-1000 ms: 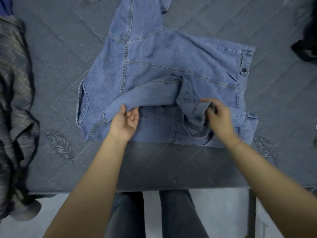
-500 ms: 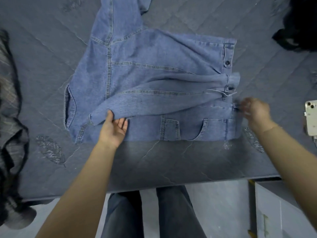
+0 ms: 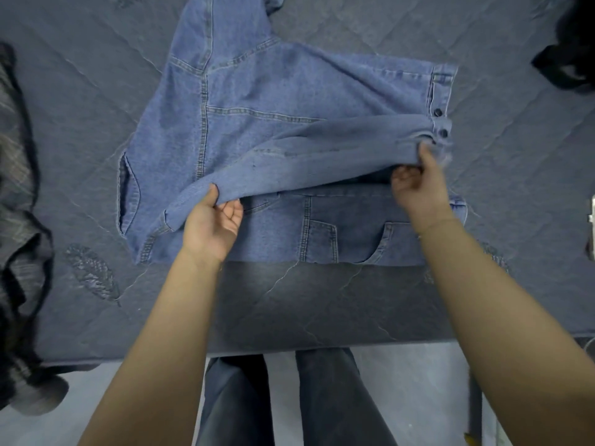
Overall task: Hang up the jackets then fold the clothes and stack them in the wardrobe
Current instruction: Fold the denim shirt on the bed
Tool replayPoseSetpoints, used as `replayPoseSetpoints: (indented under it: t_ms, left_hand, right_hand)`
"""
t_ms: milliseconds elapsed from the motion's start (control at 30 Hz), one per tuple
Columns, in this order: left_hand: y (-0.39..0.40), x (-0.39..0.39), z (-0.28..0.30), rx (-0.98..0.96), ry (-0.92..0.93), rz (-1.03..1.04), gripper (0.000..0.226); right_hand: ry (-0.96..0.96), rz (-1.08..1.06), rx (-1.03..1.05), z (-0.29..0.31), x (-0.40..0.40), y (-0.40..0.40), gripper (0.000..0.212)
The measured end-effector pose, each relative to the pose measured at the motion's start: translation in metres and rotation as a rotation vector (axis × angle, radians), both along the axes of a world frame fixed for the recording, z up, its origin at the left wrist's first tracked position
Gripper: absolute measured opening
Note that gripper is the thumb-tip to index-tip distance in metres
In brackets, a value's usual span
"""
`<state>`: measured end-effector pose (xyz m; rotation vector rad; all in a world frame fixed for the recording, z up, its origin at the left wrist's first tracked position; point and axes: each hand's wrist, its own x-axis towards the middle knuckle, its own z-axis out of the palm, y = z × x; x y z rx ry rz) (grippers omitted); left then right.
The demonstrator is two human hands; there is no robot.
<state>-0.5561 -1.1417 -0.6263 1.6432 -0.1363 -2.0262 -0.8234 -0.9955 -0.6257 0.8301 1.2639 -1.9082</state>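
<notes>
1. Denim jacket (image 3: 289,123) lies spread on the grey quilted bed (image 3: 80,123), back panel up, with one sleeve (image 3: 322,159) drawn across its middle.
2. I see my left hand (image 3: 211,228) pinching the sleeve near the shoulder end, thumb on top and fingers curled beneath.
3. My right hand (image 3: 418,191) grips the cuff (image 3: 439,136), fingers closed round the cloth beside its two dark buttons.
4. To do this fold well, I judge I should keep the sleeve taut between both hands and lay it flat and parallel to the hem, with the cuff inside the jacket's side edge.
5. Then I would smooth out the ridge along the sleeve before letting go.
6. Risk, in my view: slack denim bunching and thickening the stack.
7. No brand, label or readable writing shows anywhere; the buttons are too small to read.
</notes>
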Motion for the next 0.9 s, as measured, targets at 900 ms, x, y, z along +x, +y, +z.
replayPoseSetpoints:
  t_ms: [900]
  left_hand:
    - [0.012, 0.018, -0.014, -0.066, 0.106, 0.076, 0.036]
  right_hand:
    - [0.361, -0.006, 0.423, 0.009, 0.039, 0.077, 0.008]
